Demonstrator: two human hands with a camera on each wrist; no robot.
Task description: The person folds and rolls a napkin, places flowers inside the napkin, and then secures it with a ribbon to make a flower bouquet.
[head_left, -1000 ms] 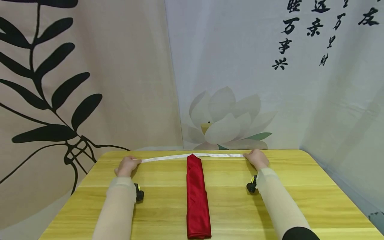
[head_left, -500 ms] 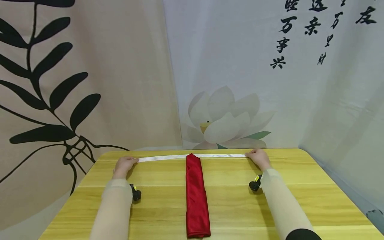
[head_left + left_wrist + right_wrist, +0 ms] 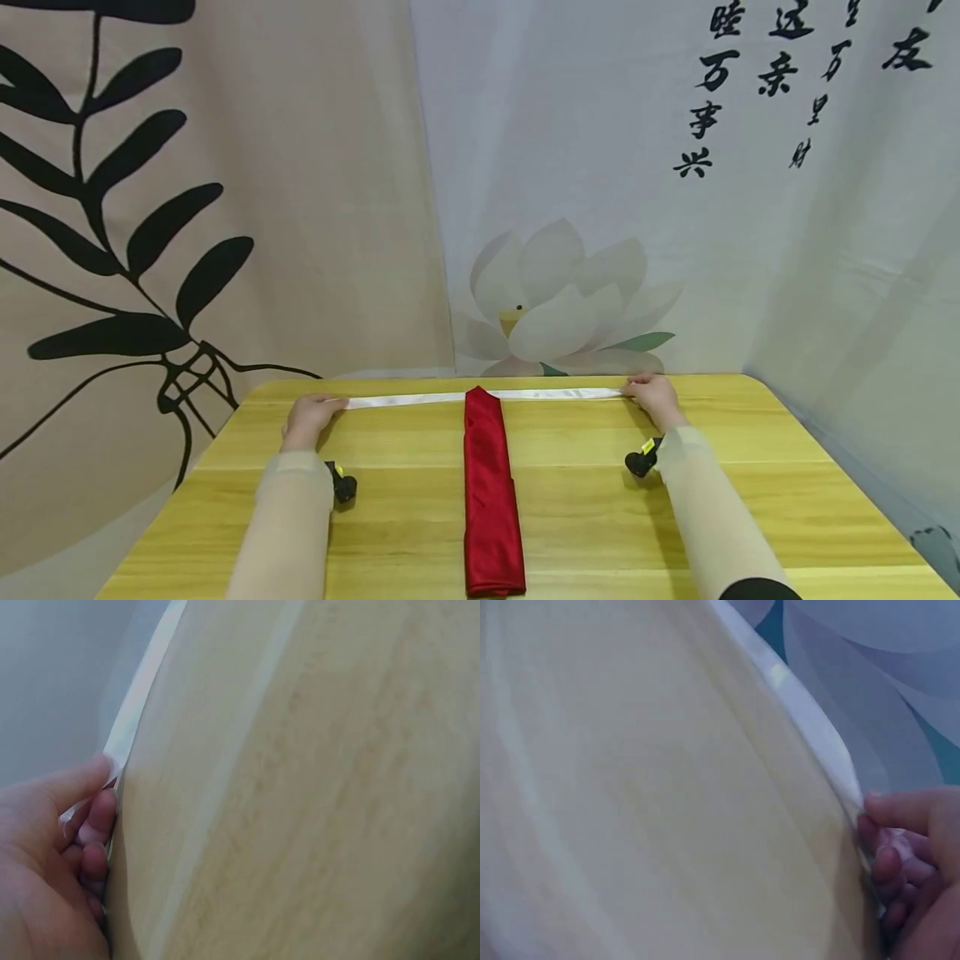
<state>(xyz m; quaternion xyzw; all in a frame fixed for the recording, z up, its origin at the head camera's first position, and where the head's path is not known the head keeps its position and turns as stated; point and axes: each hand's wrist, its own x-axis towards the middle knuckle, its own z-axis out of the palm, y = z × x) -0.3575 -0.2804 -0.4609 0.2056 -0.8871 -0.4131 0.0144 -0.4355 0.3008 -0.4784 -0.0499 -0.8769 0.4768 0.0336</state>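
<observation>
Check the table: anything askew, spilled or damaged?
Nothing stands out. The red cloth lies folded into a long strip on the table; the white ribbon extends nearly straight to both sides of its far end, pinched by the left grip and right grip. No spill or damage visible.

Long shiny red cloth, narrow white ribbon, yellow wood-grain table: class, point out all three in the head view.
Red cloth (image 3: 492,496), head view: middle of its length.
White ribbon (image 3: 561,393), head view: stretch right of cloth.
Table (image 3: 397,533), head view: top surface.

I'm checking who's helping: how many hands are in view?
2: left hand pinching white ribbon left of the red cloth, right hand pinching white ribbon right of it.
</observation>
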